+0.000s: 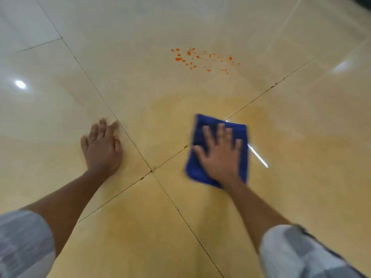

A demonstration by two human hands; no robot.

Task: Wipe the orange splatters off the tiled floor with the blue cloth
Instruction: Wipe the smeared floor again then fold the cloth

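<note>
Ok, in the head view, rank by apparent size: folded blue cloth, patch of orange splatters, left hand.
1. Folded blue cloth, partly hidden under the right hand.
2. Left hand and patch of orange splatters: too close to rank; the patch lies farther from the camera.

The right hand [219, 155] lies flat on the cloth [217, 150], which lies on the floor [120, 67]. The left hand [102, 146] rests on the floor, left of it. The splatters [200, 60] lie well beyond both.
</note>
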